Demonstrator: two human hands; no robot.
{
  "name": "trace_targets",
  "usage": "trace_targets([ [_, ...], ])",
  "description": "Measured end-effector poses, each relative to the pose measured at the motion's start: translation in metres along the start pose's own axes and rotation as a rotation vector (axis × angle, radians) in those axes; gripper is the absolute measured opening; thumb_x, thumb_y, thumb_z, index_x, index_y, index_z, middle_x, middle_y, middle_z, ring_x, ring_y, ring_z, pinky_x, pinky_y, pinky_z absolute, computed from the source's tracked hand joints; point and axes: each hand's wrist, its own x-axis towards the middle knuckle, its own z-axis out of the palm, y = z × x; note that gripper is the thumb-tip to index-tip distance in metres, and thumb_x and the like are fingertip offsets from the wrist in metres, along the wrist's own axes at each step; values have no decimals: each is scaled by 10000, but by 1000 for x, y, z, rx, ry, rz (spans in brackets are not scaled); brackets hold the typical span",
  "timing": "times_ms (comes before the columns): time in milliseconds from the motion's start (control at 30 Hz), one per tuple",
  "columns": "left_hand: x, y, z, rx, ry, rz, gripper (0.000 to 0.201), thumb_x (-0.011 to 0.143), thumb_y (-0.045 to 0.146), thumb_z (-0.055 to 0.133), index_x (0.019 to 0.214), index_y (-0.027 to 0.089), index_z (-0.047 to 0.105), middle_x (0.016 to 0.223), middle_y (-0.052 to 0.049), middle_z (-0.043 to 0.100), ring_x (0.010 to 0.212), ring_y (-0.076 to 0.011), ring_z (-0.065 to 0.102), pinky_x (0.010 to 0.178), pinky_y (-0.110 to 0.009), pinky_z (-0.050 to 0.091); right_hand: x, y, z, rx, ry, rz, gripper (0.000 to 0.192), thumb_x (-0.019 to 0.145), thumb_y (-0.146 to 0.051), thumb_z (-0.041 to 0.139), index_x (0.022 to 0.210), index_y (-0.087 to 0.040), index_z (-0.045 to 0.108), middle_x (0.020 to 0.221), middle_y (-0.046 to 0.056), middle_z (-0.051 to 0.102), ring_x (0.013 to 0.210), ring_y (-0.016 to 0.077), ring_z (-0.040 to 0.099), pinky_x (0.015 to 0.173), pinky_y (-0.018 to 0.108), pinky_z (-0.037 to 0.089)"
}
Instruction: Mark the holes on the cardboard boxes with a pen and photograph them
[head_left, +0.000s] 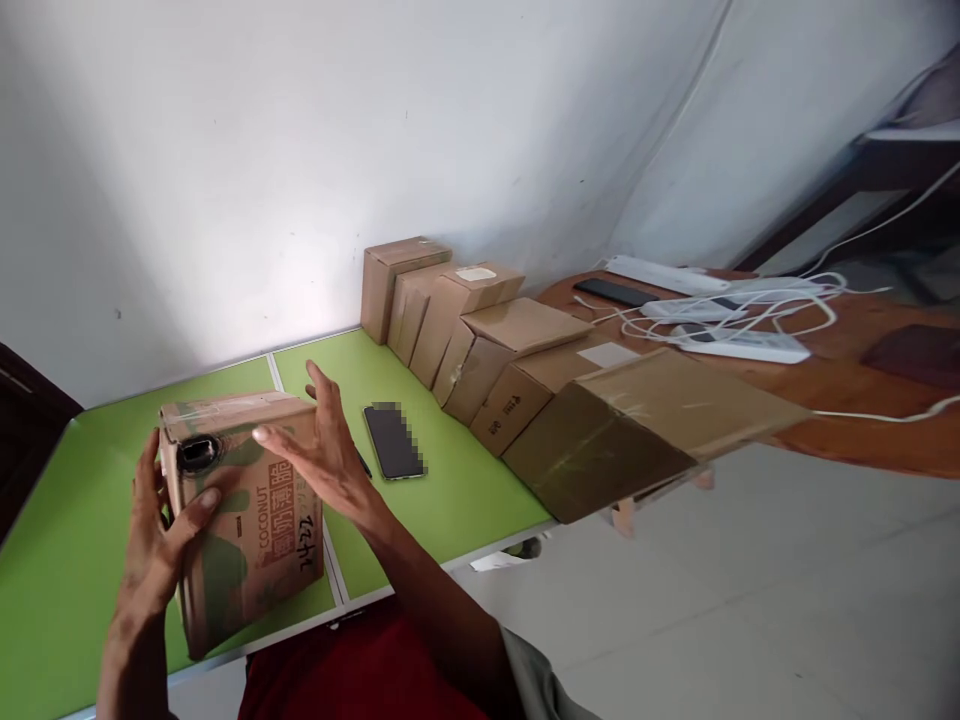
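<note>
A taped cardboard box (247, 520) printed with "COCONUT" stands on the green table (67, 540) near its front edge. My left hand (154, 530) grips the box's left side, thumb across its front face below a round hole. My right hand (322, 450) is against the box's right top edge, fingers spread and flat. A black phone (393, 441) lies face up on the table just right of my right hand.
A row of several brown cardboard boxes (517, 365) runs from the wall toward the table's right front corner. Behind it a wooden table (847, 400) carries white power strips, white cables (750, 315) and a dark remote. Grey floor lies to the right.
</note>
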Motion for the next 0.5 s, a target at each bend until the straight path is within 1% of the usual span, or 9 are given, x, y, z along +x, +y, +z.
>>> trace_targets([
  [67, -8, -4, 8, -5, 63, 34, 1100, 881, 637, 829, 1799, 314, 314, 1695, -182, 528, 1490, -438, 604, 1166, -611, 583, -1, -15, 7, -135, 54, -39, 1209, 844, -847, 823, 1796, -301, 313, 1835, 181, 333, 1694, 456, 324, 1326, 704, 396],
  [100, -11, -6, 11, -3, 77, 55, 1108, 875, 624, 843, 1800, 328, 310, 1711, -175, 502, 1516, -442, 573, 1199, -632, 551, 0, -19, 10, -200, 95, -65, 1185, 835, -846, 829, 1765, -273, 372, 1780, 201, 414, 1659, 460, 382, 1296, 701, 436],
  [167, -17, -7, 16, -1, 84, 87, 1121, 865, 608, 861, 1800, 339, 305, 1709, -168, 488, 1534, -443, 537, 1249, -664, 491, 0, -21, 17, -331, 178, -133, 1111, 815, -835, 847, 1669, -216, 498, 1668, 225, 538, 1581, 458, 482, 1255, 692, 473],
  [267, -22, -6, 22, 13, 107, 82, 1112, 868, 631, 851, 1797, 353, 307, 1710, -157, 474, 1573, -448, 466, 1307, -712, 387, -3, -17, 22, -468, 215, -222, 938, 802, -796, 875, 1482, -194, 642, 1584, 223, 606, 1501, 442, 549, 1220, 660, 486],
  [367, -25, -2, 26, 27, 137, 62, 1092, 870, 732, 796, 1784, 343, 343, 1727, -160, 455, 1624, -476, 362, 1328, -772, 287, -6, -16, 22, -505, 215, -254, 753, 802, -712, 896, 1319, -205, 692, 1490, 195, 652, 1427, 410, 590, 1186, 596, 500],
  [400, -25, 0, 27, 7, 142, 57, 1093, 870, 767, 772, 1779, 329, 352, 1722, -171, 457, 1618, -484, 366, 1316, -783, 297, -8, -17, 21, -507, 214, -259, 706, 801, -677, 898, 1284, -207, 688, 1436, 181, 673, 1389, 395, 608, 1183, 582, 497],
  [500, -22, 7, 29, -79, 177, 20, 1099, 851, 815, 746, 1745, 290, 381, 1645, -200, 505, 1539, -484, 481, 1238, -754, 434, -9, -21, 21, -527, 180, -274, 649, 778, -616, 886, 1238, -216, 661, 1317, 146, 706, 1293, 373, 641, 1175, 584, 486],
])
